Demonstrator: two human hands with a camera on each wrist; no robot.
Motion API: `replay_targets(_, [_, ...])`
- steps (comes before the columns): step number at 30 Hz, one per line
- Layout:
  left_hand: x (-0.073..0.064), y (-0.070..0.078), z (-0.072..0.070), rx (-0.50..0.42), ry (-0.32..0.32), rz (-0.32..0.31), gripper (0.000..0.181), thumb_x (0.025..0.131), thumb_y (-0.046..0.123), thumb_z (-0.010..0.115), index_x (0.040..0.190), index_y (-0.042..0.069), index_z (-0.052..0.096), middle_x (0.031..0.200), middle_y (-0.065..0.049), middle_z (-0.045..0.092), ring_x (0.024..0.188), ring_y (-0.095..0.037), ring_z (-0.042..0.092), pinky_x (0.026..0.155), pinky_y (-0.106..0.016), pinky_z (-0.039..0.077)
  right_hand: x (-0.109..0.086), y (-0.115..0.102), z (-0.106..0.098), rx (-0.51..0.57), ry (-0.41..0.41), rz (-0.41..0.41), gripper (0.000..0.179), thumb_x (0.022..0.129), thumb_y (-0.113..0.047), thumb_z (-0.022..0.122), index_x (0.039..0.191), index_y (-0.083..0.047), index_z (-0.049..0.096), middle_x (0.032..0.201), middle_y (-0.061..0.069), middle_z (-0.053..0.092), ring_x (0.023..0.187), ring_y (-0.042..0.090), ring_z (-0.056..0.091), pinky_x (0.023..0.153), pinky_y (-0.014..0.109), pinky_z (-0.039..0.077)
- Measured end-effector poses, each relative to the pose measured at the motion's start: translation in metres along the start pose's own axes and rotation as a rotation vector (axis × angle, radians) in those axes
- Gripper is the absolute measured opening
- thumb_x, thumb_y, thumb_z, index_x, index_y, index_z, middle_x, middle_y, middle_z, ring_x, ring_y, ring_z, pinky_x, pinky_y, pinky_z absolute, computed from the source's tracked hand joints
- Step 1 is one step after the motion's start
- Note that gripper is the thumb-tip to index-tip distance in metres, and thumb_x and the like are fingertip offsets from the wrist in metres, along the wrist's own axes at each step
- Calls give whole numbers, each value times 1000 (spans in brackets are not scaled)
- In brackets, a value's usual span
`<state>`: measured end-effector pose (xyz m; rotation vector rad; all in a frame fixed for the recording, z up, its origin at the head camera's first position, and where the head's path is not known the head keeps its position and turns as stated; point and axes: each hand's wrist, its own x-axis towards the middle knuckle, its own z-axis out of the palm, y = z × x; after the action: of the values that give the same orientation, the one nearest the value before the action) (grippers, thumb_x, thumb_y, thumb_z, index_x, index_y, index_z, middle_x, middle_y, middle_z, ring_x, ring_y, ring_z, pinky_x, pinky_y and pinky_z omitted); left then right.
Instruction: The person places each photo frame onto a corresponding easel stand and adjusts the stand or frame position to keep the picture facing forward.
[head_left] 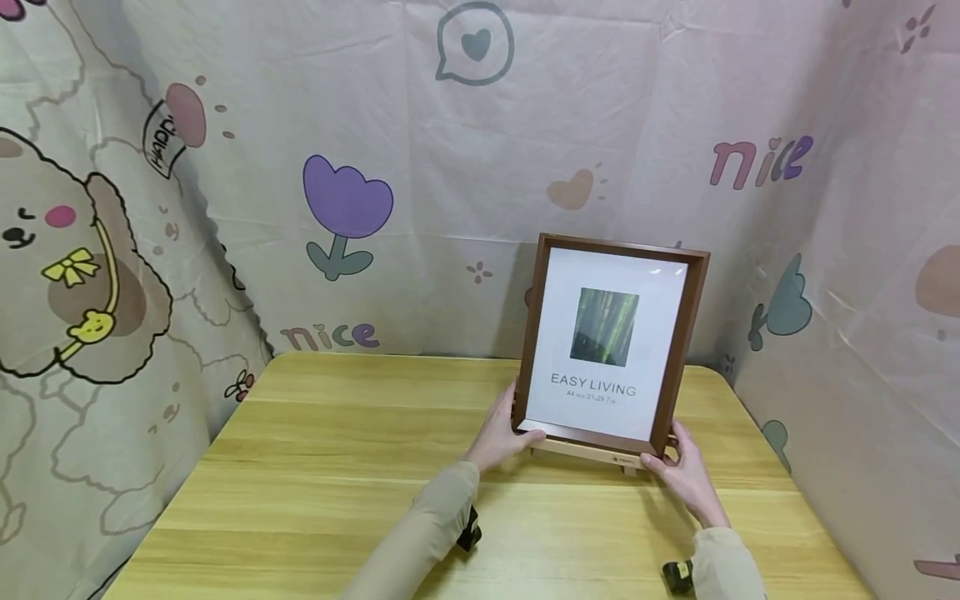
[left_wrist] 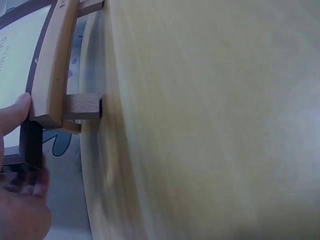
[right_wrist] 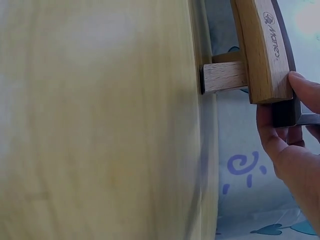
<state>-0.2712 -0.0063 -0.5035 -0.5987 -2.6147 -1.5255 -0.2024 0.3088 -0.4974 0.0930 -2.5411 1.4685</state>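
Currently, frame [head_left: 609, 333] on easel ledge [head_left: 585, 451], right of centre on table [head_left: 337, 433]; long axis near upright, top tipped slightly rightward in head view. Lies between hands: left hand [head_left: 501, 435] pinches lower left corner, right hand [head_left: 688, 473] lower right, thumbs in front. Neither nearer; both touching. Patterned cloth [head_left: 465, 150] behind table.

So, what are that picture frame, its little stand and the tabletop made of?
Picture frame: dark brown, smooth, faintly shiny; maybe stained wood, maybe plastic.
Stand: matte, pale wood, judging by its fine grain lines.
Tabletop: wood or wood-look laminate; banded yellow grain, soft sheen.
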Motion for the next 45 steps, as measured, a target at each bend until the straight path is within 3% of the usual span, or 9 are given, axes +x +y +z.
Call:
replay_targets(4, [-2, -4, 0, 1, -27, 11, 96, 87, 35, 79, 159, 4, 23, 154, -21, 47, 141, -38, 48, 118, -55, 39, -2, 0, -1, -1, -6, 17, 76, 88, 3, 72, 152, 3, 32, 139, 27, 46, 106, 1, 54, 85, 7, 48])
replay_targets(8, [-3, -5, 0, -7, -31, 18, 88, 88, 37, 78, 156, 9, 30, 132, -18, 66, 121, -31, 65, 108, -48, 50, -4, -2, -2, -24, -6, 5, 78, 89, -2, 74, 153, 2, 31, 132, 30, 52, 105, 28, 67, 78, 14, 54])
replay_targets(13, [-4, -3, -1, -14, -21, 5, 83, 87, 35, 80, 154, 13, 36, 122, -15, 71, 109, -24, 68, 99, -43, 54, -5, -5, -3, -78, -13, 2, 79, 89, -9, 75, 154, 1, 32, 130, 36, 58, 105, 43, 68, 76, 17, 55])
replay_targets(21, [-4, -2, 0, -64, -26, 19, 81, 87, 28, 80, 153, 9, 35, 122, -18, 70, 108, -28, 69, 96, -43, 56, -4, -7, -3, -97, -43, 73, 75, 91, -11, 74, 153, -1, 34, 127, 39, 61, 104, 42, 71, 75, 17, 54])
replay_targets(35, [-5, -2, -1, -97, -31, 2, 88, 89, 28, 78, 157, 5, 28, 130, -21, 65, 116, -31, 65, 103, -48, 52, -4, -7, 1, -83, -21, 56, 80, 90, -4, 74, 155, 2, 29, 127, 41, 59, 107, 45, 69, 74, 16, 54])
replay_targets(45, [-8, -5, -4, -84, -28, -28, 93, 90, 29, 77, 159, 1, 21, 146, -27, 53, 130, -39, 57, 113, -53, 45, -3, -6, 6, -64, -13, 46, 76, 89, -6, 75, 153, 0, 33, 127, 40, 60, 106, 42, 69, 74, 18, 55])
